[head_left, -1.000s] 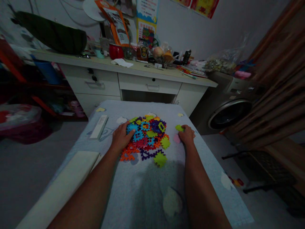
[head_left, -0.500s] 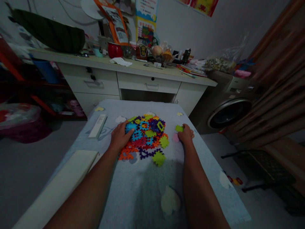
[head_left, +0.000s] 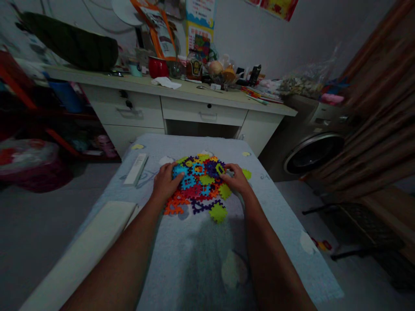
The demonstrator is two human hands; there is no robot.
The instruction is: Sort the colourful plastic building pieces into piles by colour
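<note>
A pile of colourful plastic interlocking pieces (head_left: 197,180) lies on the cloth-covered table. My left hand (head_left: 164,183) rests against the pile's left side, its thumb and fingers apart around a light-blue piece (head_left: 180,170). At the right side, my right hand (head_left: 238,177) reaches in with thumb and fingertips apart, touching or nearly touching a lime ring-shaped piece (head_left: 220,168). A lime-green cog-edged piece (head_left: 218,213) lies at the pile's near edge, beside a dark purple piece (head_left: 199,206). Another lime piece (head_left: 247,174) lies apart, behind my right hand.
A slim white box (head_left: 136,169) lies on the table's left, with a larger white block (head_left: 110,220) nearer me. Beyond stands a white-drawered desk (head_left: 188,110) crowded with jars and packets. A washing machine (head_left: 311,149) is at the right.
My right hand has moved left from the separate lime piece to the pile's right side. The lime piece stays behind on the cloth. My left hand has kept its place.
</note>
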